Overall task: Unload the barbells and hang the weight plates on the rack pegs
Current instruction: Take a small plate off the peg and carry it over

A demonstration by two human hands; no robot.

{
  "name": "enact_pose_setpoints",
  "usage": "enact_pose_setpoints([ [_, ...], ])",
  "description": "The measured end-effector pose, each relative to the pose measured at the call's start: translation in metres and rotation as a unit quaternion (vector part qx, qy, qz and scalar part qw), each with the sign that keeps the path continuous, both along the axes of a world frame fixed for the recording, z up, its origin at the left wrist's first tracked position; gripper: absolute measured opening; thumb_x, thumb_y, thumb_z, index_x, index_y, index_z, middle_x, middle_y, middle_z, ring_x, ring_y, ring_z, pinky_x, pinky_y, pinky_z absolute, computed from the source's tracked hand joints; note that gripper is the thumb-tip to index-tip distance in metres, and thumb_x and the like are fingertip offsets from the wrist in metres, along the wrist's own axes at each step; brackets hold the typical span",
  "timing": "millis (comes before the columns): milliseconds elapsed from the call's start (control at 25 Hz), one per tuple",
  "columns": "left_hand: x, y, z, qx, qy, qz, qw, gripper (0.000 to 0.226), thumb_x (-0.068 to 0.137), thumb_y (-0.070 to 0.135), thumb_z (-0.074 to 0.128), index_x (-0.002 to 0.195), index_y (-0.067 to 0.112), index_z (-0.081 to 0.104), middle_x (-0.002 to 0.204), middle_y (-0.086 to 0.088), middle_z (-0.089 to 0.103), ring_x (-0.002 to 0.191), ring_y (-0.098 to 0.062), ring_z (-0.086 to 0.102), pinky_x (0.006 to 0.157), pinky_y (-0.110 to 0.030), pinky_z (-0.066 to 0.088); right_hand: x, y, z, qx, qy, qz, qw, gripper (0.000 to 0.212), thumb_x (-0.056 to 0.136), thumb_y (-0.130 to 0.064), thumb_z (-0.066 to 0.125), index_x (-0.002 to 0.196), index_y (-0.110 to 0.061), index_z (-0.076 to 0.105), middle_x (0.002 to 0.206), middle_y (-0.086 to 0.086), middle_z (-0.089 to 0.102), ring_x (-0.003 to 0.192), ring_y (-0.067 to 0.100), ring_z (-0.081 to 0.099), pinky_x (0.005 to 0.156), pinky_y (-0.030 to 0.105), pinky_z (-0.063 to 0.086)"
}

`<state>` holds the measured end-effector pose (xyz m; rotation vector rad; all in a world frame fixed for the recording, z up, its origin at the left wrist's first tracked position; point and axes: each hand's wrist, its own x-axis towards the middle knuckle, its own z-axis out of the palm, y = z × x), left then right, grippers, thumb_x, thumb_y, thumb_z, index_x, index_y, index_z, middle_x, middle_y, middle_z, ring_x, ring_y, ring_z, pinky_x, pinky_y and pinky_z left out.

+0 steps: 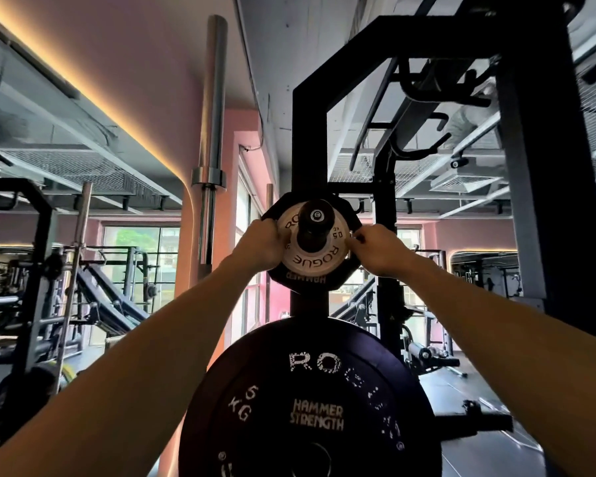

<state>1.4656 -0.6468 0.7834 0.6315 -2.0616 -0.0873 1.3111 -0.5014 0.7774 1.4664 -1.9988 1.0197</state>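
Two hands, left (262, 244) and right (381, 249), gripping white plate (312, 259) edges, seating it on upper peg (315, 220) against black plate (301, 275); big plate (310, 401) already hung lower; barbells remaining unseen.

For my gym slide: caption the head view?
Both hands seat a small white plate on a rack peg above a large black plate.

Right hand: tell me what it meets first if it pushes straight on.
The right hand already pinches the small white ROGUE plate on the peg; straight ahead it likely meets the black HAMMER plate behind, though depth is unclear.
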Motion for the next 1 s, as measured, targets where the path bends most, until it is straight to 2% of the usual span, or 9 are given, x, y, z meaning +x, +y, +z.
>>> enact_pose_setpoints([
  [120, -0.001, 0.001, 0.004, 0.014, 0.011, 0.004, 1.000, 0.050, 0.103, 0.037, 0.040, 0.107, -0.006, 0.066, 0.106, -0.024, 0.066, 0.098, -0.037, 0.061, 0.076, -0.035, 0.045, 0.005, -0.009, 0.005, -0.024, -0.075, 0.042, 0.996, 0.038, 0.099, -0.032, 0.048, 0.086, 0.000, 0.063, 0.078, 0.014, 0.060, 0.076, 0.033, 0.059, 0.059, 0.031, 0.044],
  [200, -0.001, 0.000, 0.006, 0.034, 0.027, -0.005, 0.999, 0.043, 0.101, 0.034, 0.046, 0.111, -0.004, 0.065, 0.108, -0.021, 0.066, 0.101, -0.035, 0.062, 0.080, -0.035, 0.048, 0.007, -0.010, 0.006, -0.046, -0.177, 0.097, 0.978, 0.029, 0.097, -0.031, 0.052, 0.096, -0.003, 0.061, 0.076, 0.009, 0.059, 0.069, 0.024, 0.058, 0.052, 0.029, 0.046],
  [240, 0.001, 0.000, 0.007, 0.049, 0.040, -0.021, 0.998, 0.038, 0.100, 0.031, 0.050, 0.112, -0.003, 0.064, 0.108, -0.019, 0.066, 0.099, -0.033, 0.062, 0.079, -0.036, 0.051, 0.008, -0.008, 0.006, -0.051, -0.223, 0.124, 0.966, 0.028, 0.097, -0.030, 0.054, 0.102, -0.003, 0.061, 0.076, 0.006, 0.060, 0.067, 0.020, 0.058, 0.052, 0.028, 0.046],
  [320, 0.007, 0.003, 0.008, 0.096, 0.064, -0.074, 0.991, 0.029, 0.098, 0.024, 0.055, 0.110, -0.002, 0.063, 0.104, -0.016, 0.066, 0.088, -0.028, 0.065, 0.062, -0.030, 0.057, 0.010, -0.004, 0.007, -0.053, -0.272, 0.161, 0.947, 0.028, 0.096, -0.026, 0.055, 0.107, -0.001, 0.062, 0.077, 0.006, 0.065, 0.065, 0.018, 0.061, 0.052, 0.029, 0.050],
  [400, 0.015, 0.009, 0.011, 0.144, 0.080, -0.116, 0.980, 0.019, 0.096, 0.019, 0.058, 0.104, 0.001, 0.061, 0.101, -0.016, 0.067, 0.078, -0.026, 0.068, 0.049, -0.022, 0.057, 0.013, 0.004, 0.007, -0.049, -0.263, 0.171, 0.948, 0.026, 0.097, -0.023, 0.055, 0.105, 0.001, 0.062, 0.075, 0.008, 0.066, 0.061, 0.019, 0.061, 0.047, 0.026, 0.050],
  [480, 0.024, 0.017, 0.015, 0.165, 0.084, -0.134, 0.974, 0.013, 0.095, 0.016, 0.060, 0.098, 0.003, 0.059, 0.099, -0.018, 0.068, 0.075, -0.027, 0.069, 0.048, -0.023, 0.057, 0.016, 0.011, 0.008, -0.043, -0.251, 0.185, 0.949, 0.020, 0.097, -0.021, 0.054, 0.098, -0.003, 0.061, 0.076, 0.009, 0.066, 0.061, 0.020, 0.062, 0.043, 0.024, 0.049],
  [600, 0.037, 0.030, 0.019, 0.168, 0.078, -0.138, 0.973, 0.011, 0.093, 0.012, 0.061, 0.096, 0.002, 0.061, 0.098, -0.018, 0.069, 0.076, -0.029, 0.072, 0.052, -0.028, 0.060, 0.023, 0.026, 0.007, -0.041, -0.260, 0.218, 0.940, 0.014, 0.097, -0.021, 0.054, 0.091, -0.010, 0.058, 0.078, 0.012, 0.067, 0.063, 0.022, 0.063, 0.043, 0.025, 0.049],
  [760, 0.056, 0.057, 0.021, 0.152, 0.069, -0.122, 0.978, 0.015, 0.091, 0.012, 0.061, 0.100, 0.000, 0.061, 0.098, -0.019, 0.070, 0.078, -0.030, 0.073, 0.066, -0.039, 0.062, 0.042, 0.053, 0.005, -0.041, -0.257, 0.231, 0.938, 0.019, 0.097, -0.021, 0.054, 0.104, -0.004, 0.055, 0.084, 0.017, 0.067, 0.067, 0.026, 0.062, 0.049, 0.028, 0.051],
  [1000, 0.094, 0.124, 0.016, 0.147, 0.089, -0.098, 0.980, 0.008, 0.089, 0.007, 0.062, 0.094, 0.001, 0.061, 0.091, -0.021, 0.071, 0.074, -0.035, 0.073, 0.070, -0.047, 0.061, 0.068, 0.106, -0.007, -0.050, -0.251, 0.258, 0.932, 0.026, 0.096, -0.020, 0.056, 0.111, 0.002, 0.052, 0.087, 0.022, 0.067, 0.069, 0.031, 0.064, 0.048, 0.029, 0.053],
])
